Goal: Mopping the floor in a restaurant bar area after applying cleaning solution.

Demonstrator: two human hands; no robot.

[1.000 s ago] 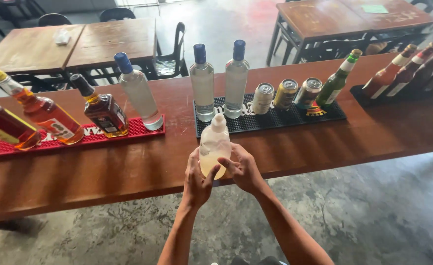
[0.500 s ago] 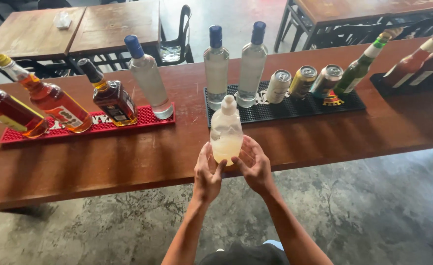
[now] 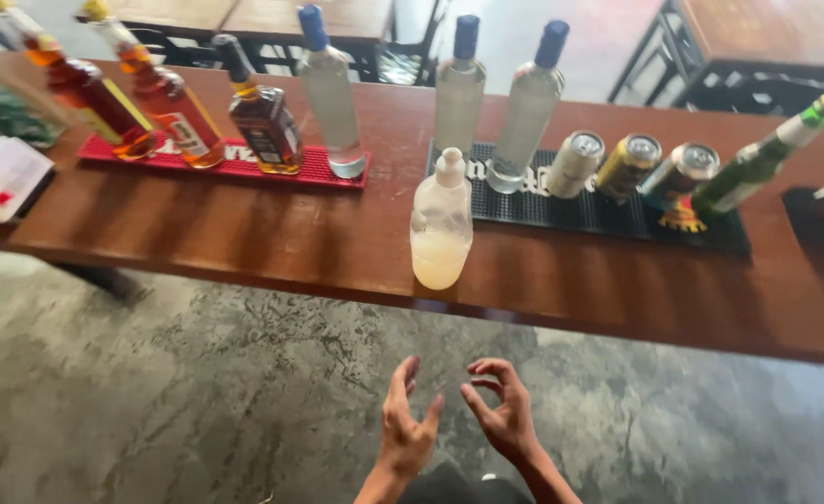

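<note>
A small clear plastic bottle point(image 3: 441, 224) stands upright near the front edge of the long brown wooden table point(image 3: 272, 245), a little left of the middle of the frame. It has a white cap on top and pale cloudy liquid in its lower half. Its long side runs straight up and down.

Both hands are low in the frame, near the bottom middle, over the grey floor point(image 3: 197, 392). They hold nothing. The left hand point(image 3: 404, 420) has its fingers loose and a bit spread, tips pointing up toward the table. The right hand point(image 3: 500, 411) has its fingers curled in, with a gap between thumb and fingers (like a soft claw).

The bottle is up the frame from both hands — well apart from them, with the table edge in between. It sits above the space between the two hands, a bit more over the left hand, so the left hand looks slightly nearer.

Behind the bottle, a black mat point(image 3: 608, 210) holds two tall clear bottles with blue caps, three cans and a green bottle. At upper left, a red mat point(image 3: 244, 166) holds bottles of brown drink — plus one more clear bottle.
</note>
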